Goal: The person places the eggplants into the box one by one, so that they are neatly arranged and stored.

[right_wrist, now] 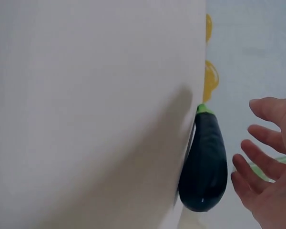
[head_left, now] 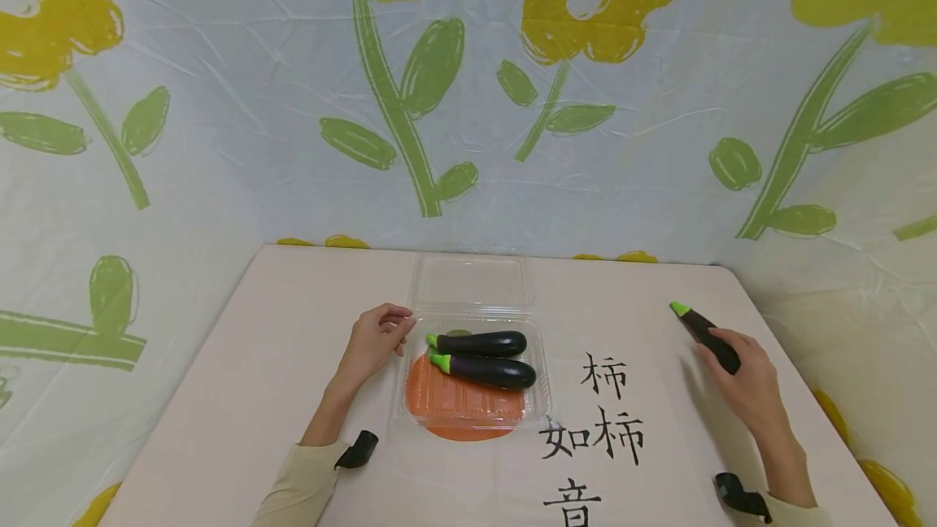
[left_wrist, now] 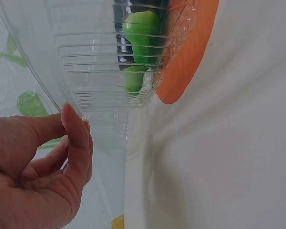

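Nearest the camera, a cream sleeve (head_left: 289, 485) is laid over the table (head_left: 220, 413); by its left hand (head_left: 375, 340) the far left corner of a clear container's rim (head_left: 543, 397) is pinched between thumb and index finger, probably so that the light plastic is kept from sliding. The lid (head_left: 472, 283) is folded back toward the table's far edge, so the tray is left open from above. Inside, 2 eggplants (head_left: 492, 373) are laid side by side, green ends leftward, with bare floor in front. Another eggplant (head_left: 704, 330) is set near the table's right edge; the right hand's (head_left: 750, 381) fingers are spread beside it, though contact cannot be judged surely. Between it and the container, wide room is left over black characters (head_left: 603, 433).
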`<control>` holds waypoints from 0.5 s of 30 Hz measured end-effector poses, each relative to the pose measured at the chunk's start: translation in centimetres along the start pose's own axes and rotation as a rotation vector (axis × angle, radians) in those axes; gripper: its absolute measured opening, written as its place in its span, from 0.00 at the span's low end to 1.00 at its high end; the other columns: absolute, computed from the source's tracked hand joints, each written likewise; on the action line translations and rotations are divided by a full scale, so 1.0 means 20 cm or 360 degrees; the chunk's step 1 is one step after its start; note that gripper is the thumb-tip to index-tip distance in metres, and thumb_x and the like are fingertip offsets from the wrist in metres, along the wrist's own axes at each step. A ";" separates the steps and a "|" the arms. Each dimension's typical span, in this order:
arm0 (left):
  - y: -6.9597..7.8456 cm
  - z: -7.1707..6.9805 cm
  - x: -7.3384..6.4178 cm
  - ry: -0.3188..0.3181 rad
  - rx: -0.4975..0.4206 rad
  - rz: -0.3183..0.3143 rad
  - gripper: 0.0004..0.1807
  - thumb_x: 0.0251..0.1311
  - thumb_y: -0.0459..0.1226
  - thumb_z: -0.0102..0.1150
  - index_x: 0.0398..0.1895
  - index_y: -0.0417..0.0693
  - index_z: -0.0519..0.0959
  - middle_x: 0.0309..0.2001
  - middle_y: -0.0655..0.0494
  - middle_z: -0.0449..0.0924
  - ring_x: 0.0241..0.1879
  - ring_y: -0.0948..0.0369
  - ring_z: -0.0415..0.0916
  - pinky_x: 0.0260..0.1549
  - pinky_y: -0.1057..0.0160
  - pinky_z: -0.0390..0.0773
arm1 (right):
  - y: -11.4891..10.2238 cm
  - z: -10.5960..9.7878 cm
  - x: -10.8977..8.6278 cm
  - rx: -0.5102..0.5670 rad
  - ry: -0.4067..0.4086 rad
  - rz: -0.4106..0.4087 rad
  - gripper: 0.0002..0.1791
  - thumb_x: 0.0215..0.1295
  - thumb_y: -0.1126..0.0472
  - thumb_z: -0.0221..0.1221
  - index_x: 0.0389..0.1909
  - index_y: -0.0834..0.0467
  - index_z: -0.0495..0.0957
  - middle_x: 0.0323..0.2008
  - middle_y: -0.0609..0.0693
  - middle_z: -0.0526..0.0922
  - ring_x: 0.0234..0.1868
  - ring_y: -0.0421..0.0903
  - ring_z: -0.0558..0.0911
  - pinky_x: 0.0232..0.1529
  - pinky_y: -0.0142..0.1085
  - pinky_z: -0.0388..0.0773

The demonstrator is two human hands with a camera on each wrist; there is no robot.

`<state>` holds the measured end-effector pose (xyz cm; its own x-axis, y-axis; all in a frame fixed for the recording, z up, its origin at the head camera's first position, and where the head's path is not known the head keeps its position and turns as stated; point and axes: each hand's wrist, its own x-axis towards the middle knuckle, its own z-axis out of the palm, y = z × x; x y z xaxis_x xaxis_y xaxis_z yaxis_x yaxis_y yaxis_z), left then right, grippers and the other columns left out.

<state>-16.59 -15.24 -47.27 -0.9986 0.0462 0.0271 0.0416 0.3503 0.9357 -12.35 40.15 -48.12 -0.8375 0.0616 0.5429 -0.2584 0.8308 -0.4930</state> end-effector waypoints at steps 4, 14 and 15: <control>0.00 0.00 0.00 -0.0002 -0.0007 0.0001 0.12 0.69 0.34 0.65 0.50 0.34 0.81 0.38 0.41 0.83 0.23 0.57 0.78 0.27 0.58 0.86 | 0.02 -0.02 0.01 -0.0012 -0.0052 0.0039 0.18 0.62 0.73 0.66 0.53 0.71 0.78 0.53 0.76 0.74 0.54 0.76 0.71 0.61 0.60 0.67; 0.00 0.00 0.00 -0.0001 0.0002 -0.0002 0.13 0.70 0.34 0.64 0.51 0.35 0.81 0.39 0.40 0.83 0.22 0.57 0.78 0.28 0.58 0.85 | 0.07 -0.06 0.01 -0.0056 -0.0181 0.0072 0.21 0.64 0.72 0.64 0.56 0.75 0.73 0.54 0.81 0.69 0.54 0.81 0.67 0.50 0.74 0.62; 0.00 0.00 0.00 0.0000 0.0004 -0.0005 0.13 0.70 0.35 0.65 0.51 0.35 0.81 0.39 0.40 0.83 0.22 0.57 0.78 0.28 0.58 0.85 | 0.07 -0.06 0.01 -0.0071 -0.0211 0.0077 0.22 0.65 0.72 0.63 0.57 0.75 0.72 0.54 0.82 0.69 0.53 0.82 0.67 0.50 0.74 0.62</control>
<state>-16.60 -15.28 -47.29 -0.9987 0.0452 0.0243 0.0387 0.3530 0.9348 -12.25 42.03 -47.96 -0.9055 0.0309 0.4232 -0.1972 0.8524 -0.4842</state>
